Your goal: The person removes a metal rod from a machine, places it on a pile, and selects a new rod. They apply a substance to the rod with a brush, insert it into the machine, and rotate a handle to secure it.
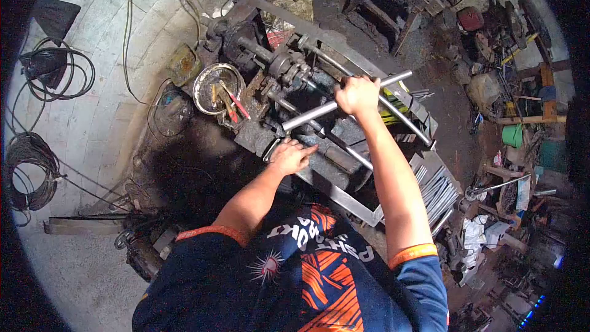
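My right hand (pixel 358 94) is wrapped around a bare metal bar (pixel 313 115), which slants over a greasy machine with round shafts (pixel 278 64). The bar's left end hangs near my left hand (pixel 290 157). That hand rests at the machine's near edge, fingers stretched apart over the metal bed (pixel 316 166). A thinner shiny rod (pixel 350 149) runs beneath the bar across the machine. Just left of the machine stands a round pan (pixel 201 106), with red-handled tools (pixel 235 99) lying in it.
Several cut metal rods (pixel 437 192) lie in a tray at the machine's right end. Coiled black cable (pixel 31 169) and a hose cover the pale floor on the left. A green bucket (pixel 511 136) and cluttered scrap line the right side.
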`<action>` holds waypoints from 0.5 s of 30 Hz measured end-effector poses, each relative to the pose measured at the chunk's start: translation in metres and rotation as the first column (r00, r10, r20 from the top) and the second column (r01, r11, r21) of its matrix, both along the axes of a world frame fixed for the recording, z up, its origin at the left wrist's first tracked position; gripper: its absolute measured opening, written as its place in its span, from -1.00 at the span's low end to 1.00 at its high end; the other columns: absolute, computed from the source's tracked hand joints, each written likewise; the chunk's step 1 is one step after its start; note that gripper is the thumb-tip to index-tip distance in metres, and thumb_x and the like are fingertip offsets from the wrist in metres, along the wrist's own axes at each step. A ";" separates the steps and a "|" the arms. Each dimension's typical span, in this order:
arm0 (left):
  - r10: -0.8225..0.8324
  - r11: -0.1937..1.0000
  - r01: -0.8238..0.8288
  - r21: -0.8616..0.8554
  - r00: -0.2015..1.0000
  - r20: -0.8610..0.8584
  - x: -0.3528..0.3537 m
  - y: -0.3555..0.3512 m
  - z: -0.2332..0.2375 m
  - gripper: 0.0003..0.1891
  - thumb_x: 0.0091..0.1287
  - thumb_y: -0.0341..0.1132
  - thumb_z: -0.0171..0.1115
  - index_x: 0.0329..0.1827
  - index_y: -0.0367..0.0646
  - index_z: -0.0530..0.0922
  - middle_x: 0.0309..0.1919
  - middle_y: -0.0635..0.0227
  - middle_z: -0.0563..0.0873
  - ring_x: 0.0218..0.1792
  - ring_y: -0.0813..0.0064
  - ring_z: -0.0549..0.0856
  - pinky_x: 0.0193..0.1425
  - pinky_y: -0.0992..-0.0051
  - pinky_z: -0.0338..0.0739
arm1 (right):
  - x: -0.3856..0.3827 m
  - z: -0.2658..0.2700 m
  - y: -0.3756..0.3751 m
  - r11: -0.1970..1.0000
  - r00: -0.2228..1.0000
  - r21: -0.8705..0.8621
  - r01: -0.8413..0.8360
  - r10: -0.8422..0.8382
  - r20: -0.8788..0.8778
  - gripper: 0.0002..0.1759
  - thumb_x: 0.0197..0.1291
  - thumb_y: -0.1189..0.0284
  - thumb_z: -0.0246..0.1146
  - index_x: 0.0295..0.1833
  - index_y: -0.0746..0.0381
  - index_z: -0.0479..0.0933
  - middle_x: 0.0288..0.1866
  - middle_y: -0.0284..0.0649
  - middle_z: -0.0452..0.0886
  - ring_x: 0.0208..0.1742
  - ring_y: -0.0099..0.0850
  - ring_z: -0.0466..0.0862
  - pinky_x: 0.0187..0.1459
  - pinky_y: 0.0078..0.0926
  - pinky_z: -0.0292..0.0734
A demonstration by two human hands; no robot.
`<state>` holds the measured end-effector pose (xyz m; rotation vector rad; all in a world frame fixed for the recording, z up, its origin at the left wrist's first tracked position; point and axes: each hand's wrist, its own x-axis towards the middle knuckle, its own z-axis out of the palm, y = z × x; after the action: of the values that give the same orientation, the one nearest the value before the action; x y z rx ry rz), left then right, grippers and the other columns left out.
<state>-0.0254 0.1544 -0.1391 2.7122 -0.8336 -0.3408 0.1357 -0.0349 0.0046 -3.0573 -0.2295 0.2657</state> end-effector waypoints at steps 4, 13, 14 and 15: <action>0.000 0.999 0.002 0.038 0.998 -0.063 0.001 -0.001 0.003 -0.47 0.25 -0.07 0.10 0.34 0.29 0.41 -0.21 0.38 0.69 -0.08 0.32 0.61 0.20 0.17 0.39 | 0.001 -0.001 0.002 1.000 1.000 0.006 0.009 -0.009 -0.004 -0.52 0.10 0.03 0.08 -0.34 0.23 0.68 -0.26 -0.03 0.71 0.00 -0.16 0.64 0.16 0.08 0.28; 0.017 0.999 -0.018 -0.027 0.999 -0.038 0.002 0.000 0.004 -0.44 0.17 -0.12 0.20 0.32 0.23 0.44 -0.31 0.35 0.70 -0.12 0.28 0.62 0.15 0.22 0.41 | 0.004 -0.001 0.002 1.000 1.000 -0.006 0.001 -0.001 -0.019 -0.51 0.10 0.03 0.08 -0.33 0.24 0.68 -0.27 0.00 0.71 -0.05 -0.13 0.66 0.19 0.06 0.26; 0.016 1.000 -0.017 -0.020 0.999 -0.033 0.002 0.000 0.001 -0.43 0.17 -0.12 0.19 0.32 0.23 0.44 -0.31 0.35 0.70 -0.13 0.27 0.62 0.15 0.22 0.41 | 0.004 0.000 0.001 1.000 1.000 -0.007 -0.002 0.002 -0.015 -0.51 0.10 0.03 0.08 -0.33 0.24 0.68 -0.27 -0.01 0.71 -0.05 -0.13 0.66 0.19 0.06 0.26; 0.016 1.000 -0.016 -0.012 0.999 -0.031 0.001 -0.001 -0.001 -0.43 0.17 -0.13 0.19 0.32 0.23 0.44 -0.31 0.34 0.70 -0.13 0.26 0.62 0.15 0.22 0.41 | 0.004 0.000 0.001 1.000 1.000 -0.007 -0.007 0.006 -0.014 -0.51 0.10 0.03 0.08 -0.32 0.23 0.67 -0.26 -0.02 0.71 -0.05 -0.13 0.66 0.19 0.06 0.26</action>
<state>-0.0241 0.1539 -0.1403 2.6937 -0.8025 -0.3711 0.1397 -0.0337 0.0048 -3.0608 -0.2382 0.2891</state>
